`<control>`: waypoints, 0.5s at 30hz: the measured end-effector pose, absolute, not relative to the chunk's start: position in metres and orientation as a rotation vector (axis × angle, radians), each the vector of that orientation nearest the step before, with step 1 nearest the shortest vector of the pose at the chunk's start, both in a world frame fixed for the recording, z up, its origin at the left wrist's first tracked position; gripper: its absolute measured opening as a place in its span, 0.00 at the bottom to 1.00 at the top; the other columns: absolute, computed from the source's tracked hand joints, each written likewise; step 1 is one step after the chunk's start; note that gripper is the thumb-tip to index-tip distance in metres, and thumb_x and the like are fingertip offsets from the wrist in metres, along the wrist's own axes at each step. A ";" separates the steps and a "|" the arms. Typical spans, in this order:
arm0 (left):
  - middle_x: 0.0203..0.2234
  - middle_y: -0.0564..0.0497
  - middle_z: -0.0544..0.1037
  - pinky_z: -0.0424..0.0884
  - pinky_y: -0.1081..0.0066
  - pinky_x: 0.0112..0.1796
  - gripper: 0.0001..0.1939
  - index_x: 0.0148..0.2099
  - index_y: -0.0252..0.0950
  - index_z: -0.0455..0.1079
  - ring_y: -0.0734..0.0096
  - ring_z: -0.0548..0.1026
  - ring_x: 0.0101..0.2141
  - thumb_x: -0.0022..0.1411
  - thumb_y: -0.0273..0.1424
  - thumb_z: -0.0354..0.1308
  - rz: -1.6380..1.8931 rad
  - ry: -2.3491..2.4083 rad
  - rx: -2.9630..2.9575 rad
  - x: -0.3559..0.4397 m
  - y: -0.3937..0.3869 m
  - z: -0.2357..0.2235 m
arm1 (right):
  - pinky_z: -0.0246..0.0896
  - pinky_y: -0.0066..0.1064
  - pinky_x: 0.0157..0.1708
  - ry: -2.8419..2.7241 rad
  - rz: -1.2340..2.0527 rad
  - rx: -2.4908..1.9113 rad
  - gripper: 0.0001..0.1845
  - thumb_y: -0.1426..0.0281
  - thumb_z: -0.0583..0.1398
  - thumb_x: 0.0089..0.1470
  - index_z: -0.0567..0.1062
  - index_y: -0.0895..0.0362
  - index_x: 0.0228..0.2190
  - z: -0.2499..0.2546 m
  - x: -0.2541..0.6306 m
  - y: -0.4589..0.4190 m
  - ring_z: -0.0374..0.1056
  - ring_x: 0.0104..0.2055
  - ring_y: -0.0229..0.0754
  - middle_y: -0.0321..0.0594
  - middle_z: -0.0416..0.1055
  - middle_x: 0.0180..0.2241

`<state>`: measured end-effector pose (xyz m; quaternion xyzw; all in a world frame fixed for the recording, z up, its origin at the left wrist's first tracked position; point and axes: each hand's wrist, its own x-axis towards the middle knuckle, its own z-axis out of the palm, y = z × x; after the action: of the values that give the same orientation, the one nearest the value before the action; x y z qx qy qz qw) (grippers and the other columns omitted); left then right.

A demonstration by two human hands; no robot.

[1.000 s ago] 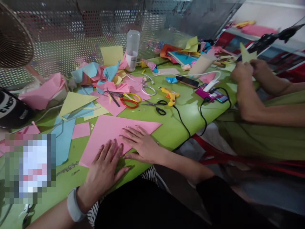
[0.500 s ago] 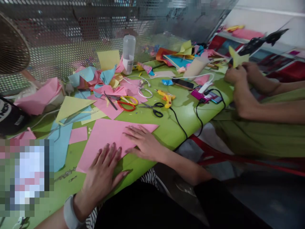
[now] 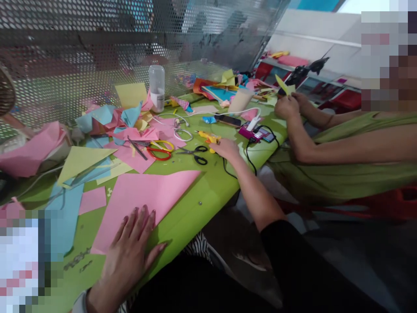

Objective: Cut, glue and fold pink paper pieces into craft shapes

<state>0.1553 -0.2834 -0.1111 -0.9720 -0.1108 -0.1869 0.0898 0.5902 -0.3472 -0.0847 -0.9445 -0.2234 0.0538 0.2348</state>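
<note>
– Pink sheet (image 3: 140,191) first. Where is it?
– On the green table (image 3: 195,187), by the near edge. Left hand (image 3: 132,239) lies flat on its near side, fingers a bit spread, gripping nothing. The sheet's right end looks curled.
– Right hand?
– Right hand (image 3: 228,150) is at the handle of the yellow glue gun (image 3: 207,137), just beside the black-handled scissors (image 3: 194,151). Can't tell if the grip's closed; the hand's own back blocks it.
– Doing it well?
– I'd say even palm pressure so the sheet can't skate. On the gun: handle only, fingers off the nozzle, mind the black cable (image 3: 224,167).
– Further out?
– Red-handled scissors (image 3: 153,150) among paper scraps, bottle (image 3: 157,89) behind, a neighbour's hands (image 3: 286,106) on yellow paper (image 3: 285,87).
– Unclear?
– Whether the sheet is one layer or two. Gun's trigger is covered. White wristband (image 3: 80,301) and fan (image 3: 7,93) are cut off. Bottom-left item unreadable.
</note>
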 end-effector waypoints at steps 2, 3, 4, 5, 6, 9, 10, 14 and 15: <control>0.63 0.37 0.68 0.70 0.50 0.55 0.35 0.66 0.30 0.63 0.44 0.68 0.61 0.70 0.52 0.44 -0.568 -0.334 -2.890 0.155 -0.283 -0.113 | 0.69 0.40 0.40 -0.571 0.151 -2.502 0.16 0.62 0.61 0.54 0.80 0.63 0.35 -0.086 0.590 -0.350 0.77 0.37 0.55 0.52 0.78 0.28; 0.63 0.37 0.67 0.70 0.50 0.55 0.35 0.66 0.31 0.62 0.44 0.68 0.61 0.70 0.52 0.44 -0.572 -0.336 -2.887 0.155 -0.283 -0.114 | 0.70 0.38 0.36 -0.546 0.152 -2.445 0.17 0.63 0.61 0.55 0.79 0.63 0.39 -0.087 0.589 -0.353 0.77 0.33 0.51 0.49 0.78 0.27; 0.63 0.38 0.67 0.70 0.49 0.55 0.35 0.67 0.31 0.62 0.44 0.68 0.61 0.70 0.52 0.44 -0.574 -0.335 -2.884 0.155 -0.283 -0.115 | 0.71 0.36 0.32 -0.520 0.152 -2.385 0.19 0.64 0.61 0.55 0.78 0.64 0.44 -0.088 0.588 -0.355 0.77 0.29 0.48 0.48 0.78 0.27; 0.63 0.37 0.67 0.69 0.49 0.55 0.35 0.66 0.31 0.63 0.44 0.68 0.61 0.70 0.52 0.44 -0.574 -0.335 -2.880 0.154 -0.283 -0.116 | 0.70 0.33 0.28 -0.500 0.153 -2.323 0.23 0.64 0.62 0.54 0.75 0.65 0.48 -0.090 0.587 -0.358 0.75 0.26 0.45 0.46 0.78 0.27; 0.63 0.37 0.67 0.69 0.49 0.55 0.36 0.66 0.30 0.63 0.43 0.69 0.60 0.70 0.52 0.44 -0.575 -0.334 -2.876 0.154 -0.283 -0.116 | 0.70 0.31 0.25 -0.485 0.158 -2.264 0.26 0.64 0.63 0.53 0.73 0.66 0.51 -0.091 0.584 -0.361 0.74 0.24 0.43 0.44 0.78 0.27; 0.63 0.37 0.67 0.69 0.49 0.55 0.36 0.66 0.30 0.63 0.43 0.69 0.60 0.70 0.52 0.44 -0.581 -0.327 -2.877 0.154 -0.282 -0.117 | 0.69 0.29 0.22 -0.493 0.180 -2.115 0.25 0.64 0.65 0.51 0.74 0.66 0.47 -0.096 0.573 -0.364 0.71 0.21 0.38 0.40 0.76 0.24; 0.63 0.37 0.67 0.69 0.49 0.55 0.36 0.67 0.30 0.62 0.43 0.69 0.60 0.70 0.52 0.44 -0.587 -0.325 -2.883 0.154 -0.282 -0.117 | 0.70 0.28 0.23 -0.507 0.174 -2.075 0.22 0.64 0.65 0.51 0.76 0.65 0.45 -0.097 0.568 -0.364 0.70 0.21 0.37 0.40 0.77 0.25; 0.64 0.38 0.67 0.70 0.50 0.55 0.38 0.71 0.33 0.56 0.44 0.68 0.61 0.70 0.53 0.45 -0.609 -0.332 -2.918 0.154 -0.282 -0.115 | 0.74 0.31 0.31 -0.570 0.073 -1.970 0.16 0.62 0.59 0.57 0.78 0.61 0.41 -0.097 0.549 -0.364 0.73 0.27 0.39 0.41 0.79 0.30; 0.63 0.38 0.67 0.70 0.50 0.55 0.38 0.71 0.33 0.56 0.44 0.68 0.61 0.69 0.53 0.46 -0.612 -0.328 -2.920 0.154 -0.282 -0.114 | 0.74 0.32 0.32 -0.589 0.042 -1.962 0.16 0.62 0.58 0.58 0.78 0.60 0.40 -0.096 0.546 -0.364 0.74 0.29 0.40 0.41 0.79 0.30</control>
<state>0.1539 -0.2820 -0.1142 -0.9705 -0.1091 -0.2035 0.0699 0.5460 -0.3644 -0.0957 -0.8183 -0.2457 0.0173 0.5194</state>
